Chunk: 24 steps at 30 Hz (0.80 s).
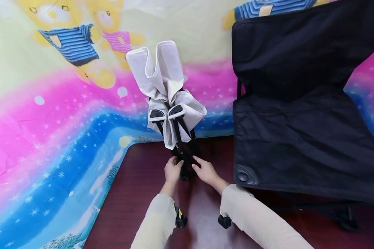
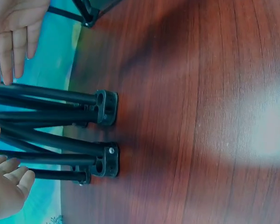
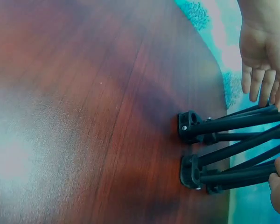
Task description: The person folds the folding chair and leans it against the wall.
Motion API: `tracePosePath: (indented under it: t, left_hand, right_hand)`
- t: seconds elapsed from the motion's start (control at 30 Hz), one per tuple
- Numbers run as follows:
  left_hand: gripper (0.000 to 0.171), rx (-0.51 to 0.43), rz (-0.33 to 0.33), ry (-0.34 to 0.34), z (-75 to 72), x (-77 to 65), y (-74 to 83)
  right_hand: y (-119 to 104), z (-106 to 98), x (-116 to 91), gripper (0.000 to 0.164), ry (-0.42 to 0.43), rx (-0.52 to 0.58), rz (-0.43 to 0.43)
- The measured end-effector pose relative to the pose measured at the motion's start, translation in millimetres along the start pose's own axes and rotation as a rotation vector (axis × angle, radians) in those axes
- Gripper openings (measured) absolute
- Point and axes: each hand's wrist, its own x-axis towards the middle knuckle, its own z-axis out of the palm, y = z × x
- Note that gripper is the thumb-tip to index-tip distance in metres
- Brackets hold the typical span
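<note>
A folded camp chair point(image 1: 176, 124) with light grey fabric and black tubular legs point(image 2: 46, 116) stands upright on the dark red wood-grain surface. Its black plastic feet point(image 3: 190, 170) rest close together on that surface. My left hand point(image 1: 173, 169) is at the left side of the legs, fingers mostly straight and fingertips right at the tubes point(image 3: 252, 122). On the other side my right hand point(image 1: 206, 171) reaches toward the legs, its thumb and forefinger spread apart. In the left wrist view the right hand's point(image 2: 18, 39) fingers are straight and its palm shows.
An unfolded black fabric chair point(image 1: 293, 138) stands close on the right, beside my right forearm. Behind is a colourful cloth backdrop point(image 1: 90, 114) with printed bears. The wood-grain surface point(image 1: 124, 200) ends at a rounded edge on the left. Black wrist cameras point(image 1: 180, 219) hang under both sleeves.
</note>
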Motion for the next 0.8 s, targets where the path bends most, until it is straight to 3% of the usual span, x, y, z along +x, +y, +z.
tracePosePath:
  t: [0.1,0.3,0.5,0.8]
  left_hand:
    - [0.041,-0.016,0.039,-0.028,-3.3,-5.8,0.9]
    - [0.039,-0.049,0.042,-0.076,-8.7,-17.6,4.3]
    - [0.038,-0.033,0.074,-0.095,-15.6,-27.3,10.2]
    - [0.042,0.003,0.072,-0.143,-26.9,-38.5,14.5]
  right_hand:
    - [-5,-3,-6,0.041,0.002,0.002,-0.012]
    - [-16,-7,-19,0.041,-0.015,0.004,-0.037]
    - [-24,-13,-34,0.040,0.009,-0.023,-0.098]
    - [-37,-23,-52,0.042,-0.027,-0.089,-0.183]
